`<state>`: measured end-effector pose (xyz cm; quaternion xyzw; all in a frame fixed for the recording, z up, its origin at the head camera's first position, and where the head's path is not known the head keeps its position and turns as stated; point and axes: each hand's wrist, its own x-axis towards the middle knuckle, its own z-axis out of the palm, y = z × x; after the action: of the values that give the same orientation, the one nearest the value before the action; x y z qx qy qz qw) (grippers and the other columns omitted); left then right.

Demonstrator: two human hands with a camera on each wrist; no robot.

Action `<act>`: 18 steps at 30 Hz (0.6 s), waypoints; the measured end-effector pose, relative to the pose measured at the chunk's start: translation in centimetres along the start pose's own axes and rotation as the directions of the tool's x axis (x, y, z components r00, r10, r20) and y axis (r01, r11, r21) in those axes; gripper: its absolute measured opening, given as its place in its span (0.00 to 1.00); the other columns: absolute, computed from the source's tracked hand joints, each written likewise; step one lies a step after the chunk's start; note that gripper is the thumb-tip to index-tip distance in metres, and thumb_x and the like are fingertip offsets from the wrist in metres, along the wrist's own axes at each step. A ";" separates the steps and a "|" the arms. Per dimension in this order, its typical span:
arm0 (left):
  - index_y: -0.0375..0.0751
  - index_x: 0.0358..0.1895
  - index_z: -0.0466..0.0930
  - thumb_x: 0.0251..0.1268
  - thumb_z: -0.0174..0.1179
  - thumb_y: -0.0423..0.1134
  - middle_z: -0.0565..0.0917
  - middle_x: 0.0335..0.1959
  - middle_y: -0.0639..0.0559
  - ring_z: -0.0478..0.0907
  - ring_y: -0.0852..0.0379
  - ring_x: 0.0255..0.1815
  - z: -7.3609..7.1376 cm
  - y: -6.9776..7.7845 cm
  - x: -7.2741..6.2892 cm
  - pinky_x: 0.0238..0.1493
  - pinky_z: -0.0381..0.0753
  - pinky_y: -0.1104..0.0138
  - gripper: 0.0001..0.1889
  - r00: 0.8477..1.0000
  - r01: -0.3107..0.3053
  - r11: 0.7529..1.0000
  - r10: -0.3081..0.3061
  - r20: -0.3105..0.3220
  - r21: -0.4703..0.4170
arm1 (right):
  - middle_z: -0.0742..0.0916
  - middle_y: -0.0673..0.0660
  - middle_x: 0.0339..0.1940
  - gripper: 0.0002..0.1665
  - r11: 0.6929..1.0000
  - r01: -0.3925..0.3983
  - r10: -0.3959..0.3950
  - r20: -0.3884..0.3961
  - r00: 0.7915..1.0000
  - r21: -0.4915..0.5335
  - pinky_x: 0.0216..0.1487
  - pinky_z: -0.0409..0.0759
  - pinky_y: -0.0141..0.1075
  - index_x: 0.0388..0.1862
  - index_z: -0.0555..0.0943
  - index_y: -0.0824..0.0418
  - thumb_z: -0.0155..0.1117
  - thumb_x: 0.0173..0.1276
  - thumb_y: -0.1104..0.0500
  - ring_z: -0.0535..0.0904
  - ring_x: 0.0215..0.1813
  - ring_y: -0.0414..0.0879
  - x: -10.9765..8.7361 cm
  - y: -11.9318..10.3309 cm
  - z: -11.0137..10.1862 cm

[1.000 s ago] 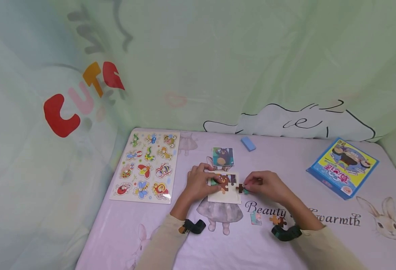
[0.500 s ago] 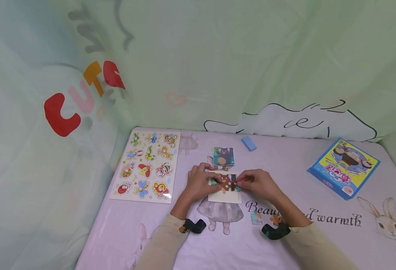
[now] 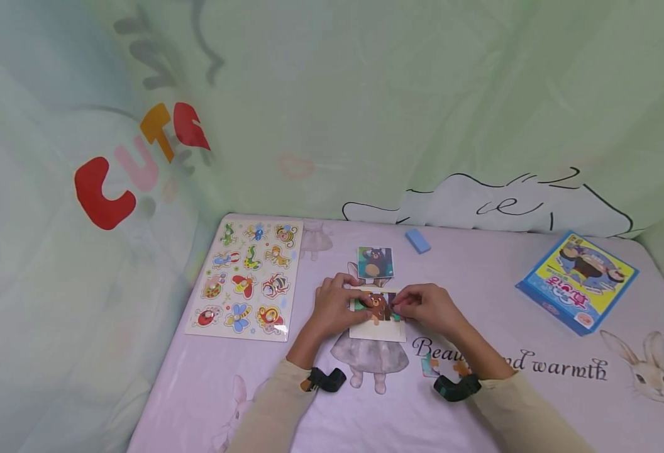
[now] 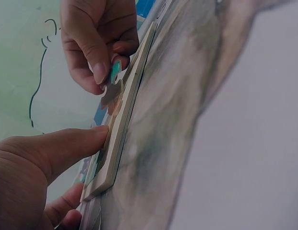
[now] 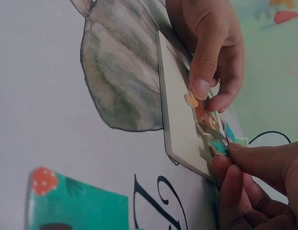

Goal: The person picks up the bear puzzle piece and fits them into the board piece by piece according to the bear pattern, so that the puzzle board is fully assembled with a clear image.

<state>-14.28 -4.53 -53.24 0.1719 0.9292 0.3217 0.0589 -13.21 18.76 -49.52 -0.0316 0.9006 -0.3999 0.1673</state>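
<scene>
A cream puzzle board (image 3: 377, 335) lies on the table with joined pieces that show a brown bear (image 3: 376, 299). My left hand (image 3: 332, 305) steadies it: the thumb presses on the bear pieces, and other fingers sit by the board's left edge. From the right side, my right hand (image 3: 429, 308) pinches a brown and green puzzle piece (image 4: 115, 72) between thumb and fingers. That piece is tilted, right at the edge of the bear pieces. Part of it is hidden behind the fingertips in the head view.
Behind the board lies a bear picture card (image 3: 375, 262), with a blue block (image 3: 417, 241) farther back. Loose puzzle pieces (image 3: 429, 366) lie near the right wrist. An insect peg puzzle (image 3: 244, 280) lies at the left, a blue and yellow box (image 3: 578, 280) at the right.
My right hand has moved left, bringing the pinched puzzle piece from beside the board to the bear pieces on it. My left hand has stayed in place.
</scene>
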 end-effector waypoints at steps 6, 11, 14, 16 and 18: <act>0.62 0.40 0.91 0.57 0.73 0.52 0.76 0.61 0.56 0.66 0.51 0.58 0.1 0.0 0.0 0.57 0.63 0.55 0.08 1.000 0.000 1.000 0.000 -0.007 0.003 | 0.86 0.52 0.31 0.04 1.000 -0.007 0.007 -0.001 1.000 0.010 0.34 0.75 0.33 0.40 0.89 0.57 0.71 0.67 0.61 0.76 0.35 0.46 0.1 0.2 0.2; 0.62 0.40 0.91 0.57 0.73 0.53 0.76 0.61 0.56 0.66 0.51 0.59 0.1 0.0 0.0 0.57 0.63 0.55 0.09 1.000 0.002 1.000 -0.002 -0.004 0.000 | 0.85 0.52 0.30 0.03 1.000 -0.003 0.003 -0.009 1.000 0.000 0.33 0.74 0.34 0.38 0.89 0.57 0.72 0.66 0.60 0.76 0.35 0.46 0.1 0.2 0.3; 0.62 0.40 0.91 0.57 0.73 0.53 0.76 0.61 0.56 0.66 0.51 0.59 0.1 -0.1 0.0 0.57 0.63 0.55 0.09 1.000 0.004 1.000 -0.004 -0.003 -0.002 | 0.85 0.52 0.29 0.03 1.000 -0.005 0.005 -0.015 1.000 -0.003 0.33 0.74 0.34 0.38 0.89 0.57 0.72 0.66 0.60 0.75 0.35 0.47 0.1 0.1 0.4; 0.62 0.40 0.91 0.57 0.73 0.53 0.76 0.61 0.56 0.66 0.51 0.59 0.1 -0.1 0.0 0.57 0.63 0.55 0.09 1.000 0.003 1.000 -0.003 -0.003 -0.003 | 0.85 0.52 0.29 0.03 1.000 -0.003 0.003 -0.017 1.000 -0.012 0.33 0.74 0.34 0.37 0.89 0.57 0.72 0.66 0.60 0.75 0.35 0.47 0.1 0.1 0.4; 0.62 0.40 0.91 0.57 0.73 0.53 0.76 0.61 0.56 0.66 0.51 0.59 0.0 0.0 0.0 0.57 0.63 0.55 0.09 1.000 0.001 1.000 -0.001 -0.006 -0.004 | 0.85 0.51 0.28 0.03 1.000 -0.001 0.000 -0.017 1.000 -0.022 0.33 0.74 0.34 0.37 0.89 0.57 0.71 0.66 0.60 0.75 0.35 0.47 0.2 0.0 0.4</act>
<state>-14.25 -4.53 -53.29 0.1702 0.9290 0.3238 0.0567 -13.23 18.45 -49.78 -0.0298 0.9065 -0.3900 0.1592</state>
